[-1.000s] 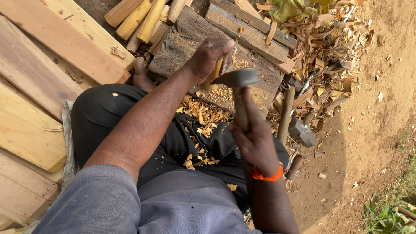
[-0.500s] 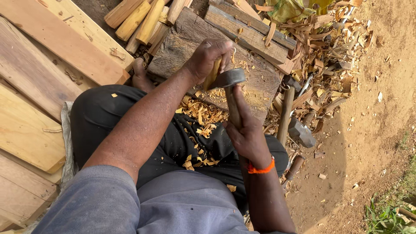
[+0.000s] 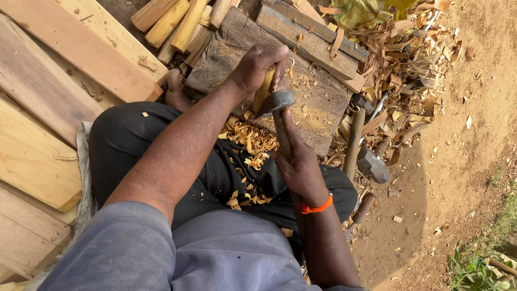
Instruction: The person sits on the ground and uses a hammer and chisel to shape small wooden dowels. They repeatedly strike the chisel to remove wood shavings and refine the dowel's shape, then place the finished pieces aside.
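The left hand (image 3: pixel 256 67) clenched a pale wood piece (image 3: pixel 264 89) upright on the chopping block (image 3: pixel 318 102), the right hand (image 3: pixel 299 167) clenched the adze (image 3: pixel 277 102) against it; heaped shavings (image 3: pixel 253 140) suggested shaping was well underway but unfinished.

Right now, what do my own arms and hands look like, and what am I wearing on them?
Both forearms are bare. Grey short sleeves cover the upper arms. The right hand has an orange band round its wrist. The left hand wears no glove, ring or band that shows. Neither hand is gloved.
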